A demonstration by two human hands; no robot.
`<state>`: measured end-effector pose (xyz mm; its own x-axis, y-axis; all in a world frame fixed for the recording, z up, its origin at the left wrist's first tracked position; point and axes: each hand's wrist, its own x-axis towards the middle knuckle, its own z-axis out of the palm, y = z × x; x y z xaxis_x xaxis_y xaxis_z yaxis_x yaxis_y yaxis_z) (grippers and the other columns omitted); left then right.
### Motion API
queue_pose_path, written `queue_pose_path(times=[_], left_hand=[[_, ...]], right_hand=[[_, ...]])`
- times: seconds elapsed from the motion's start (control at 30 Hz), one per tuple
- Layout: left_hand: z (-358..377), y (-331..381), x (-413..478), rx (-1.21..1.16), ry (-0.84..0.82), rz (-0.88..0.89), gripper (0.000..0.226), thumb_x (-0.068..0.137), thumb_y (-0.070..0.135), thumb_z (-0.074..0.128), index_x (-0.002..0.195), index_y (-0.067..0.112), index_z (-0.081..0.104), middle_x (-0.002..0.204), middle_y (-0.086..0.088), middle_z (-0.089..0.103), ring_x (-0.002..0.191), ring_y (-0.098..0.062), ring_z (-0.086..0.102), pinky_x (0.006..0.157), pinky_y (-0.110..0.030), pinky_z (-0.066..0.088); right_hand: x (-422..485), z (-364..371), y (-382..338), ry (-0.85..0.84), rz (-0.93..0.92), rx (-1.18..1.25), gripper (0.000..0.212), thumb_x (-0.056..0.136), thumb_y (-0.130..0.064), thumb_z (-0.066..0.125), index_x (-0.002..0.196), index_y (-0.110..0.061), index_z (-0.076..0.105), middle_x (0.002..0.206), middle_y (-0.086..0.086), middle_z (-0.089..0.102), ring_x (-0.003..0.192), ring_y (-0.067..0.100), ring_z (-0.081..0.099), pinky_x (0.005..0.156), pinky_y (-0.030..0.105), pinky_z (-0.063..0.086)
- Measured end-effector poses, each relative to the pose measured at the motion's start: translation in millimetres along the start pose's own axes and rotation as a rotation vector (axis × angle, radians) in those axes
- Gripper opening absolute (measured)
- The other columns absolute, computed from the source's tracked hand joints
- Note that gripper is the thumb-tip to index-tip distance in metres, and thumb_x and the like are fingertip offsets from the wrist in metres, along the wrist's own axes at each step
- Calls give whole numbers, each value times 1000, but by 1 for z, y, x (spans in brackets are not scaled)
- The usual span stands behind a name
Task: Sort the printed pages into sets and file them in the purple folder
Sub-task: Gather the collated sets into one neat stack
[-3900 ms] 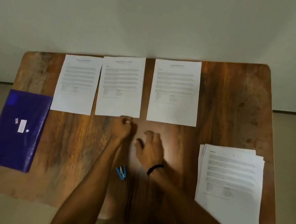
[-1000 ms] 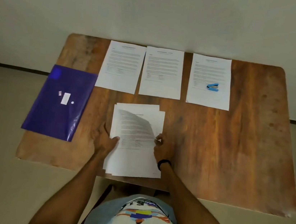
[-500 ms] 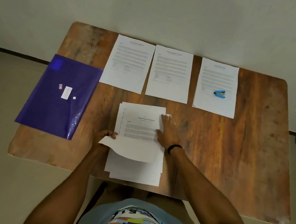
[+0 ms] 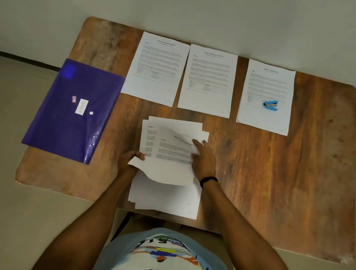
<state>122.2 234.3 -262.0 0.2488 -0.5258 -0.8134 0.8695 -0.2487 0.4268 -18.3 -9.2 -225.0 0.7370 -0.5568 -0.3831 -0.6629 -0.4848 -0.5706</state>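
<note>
Near counter [image 4: 292,172] edge: left hand [image 4: 129,162] pinches top sheet [image 4: 168,169] corner, lifted off stack [image 4: 164,198]; right hand [image 4: 204,161], fingers straight, presses sheet. Laid-out pages [image 4: 207,82] 12 o'clock from fingers; purple folder [image 4: 72,121] 10 o'clock, left hand nearer.

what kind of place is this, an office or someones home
Hard to say: probably a plain room at home or a small office, used as a paperwork desk. A wooden table stands against a bare wall, with printed pages in a row, a blue stapler and a purple folder on it.
</note>
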Motion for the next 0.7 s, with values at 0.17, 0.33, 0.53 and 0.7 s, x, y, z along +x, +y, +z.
queue_pose_path(times=[0.17, 0.33, 0.53, 0.7], left_hand=[[40, 8, -27, -107, 102, 38, 44, 67, 5, 68, 109, 4, 55, 109, -14, 64, 90, -28, 63, 60, -29, 59], [45, 7, -31, -58, 189, 67, 30, 92, -13, 32, 99, 3, 56, 109, -18, 61, 82, -26, 66, 54, -27, 58], [59, -5, -34, 77, 366, 300, 31, 90, -19, 39, 73, 1, 55, 85, -6, 67, 66, -12, 69, 51, -17, 53], [47, -9, -24, 9, 361, 316, 27, 90, -16, 38, 79, 0, 57, 93, -8, 69, 91, -27, 68, 57, -23, 57]], right_hand=[[5, 7, 17, 101, 187, 236, 62, 83, -12, 75, 133, -34, 48, 130, 3, 53, 113, 22, 57, 94, 31, 54], [12, -29, 32, 227, 446, 453, 79, 73, -6, 86, 139, -11, 43, 125, 3, 57, 111, 21, 58, 93, 29, 51], [17, -118, 140, 250, 464, 40, 88, 95, -56, 53, 157, -6, 16, 160, 18, 25, 146, 34, 26, 123, 43, 19], [17, -145, 212, 368, 535, -9, 94, 92, -41, 65, 158, -16, 4, 164, 14, 15, 149, 37, 20, 124, 48, 18]])
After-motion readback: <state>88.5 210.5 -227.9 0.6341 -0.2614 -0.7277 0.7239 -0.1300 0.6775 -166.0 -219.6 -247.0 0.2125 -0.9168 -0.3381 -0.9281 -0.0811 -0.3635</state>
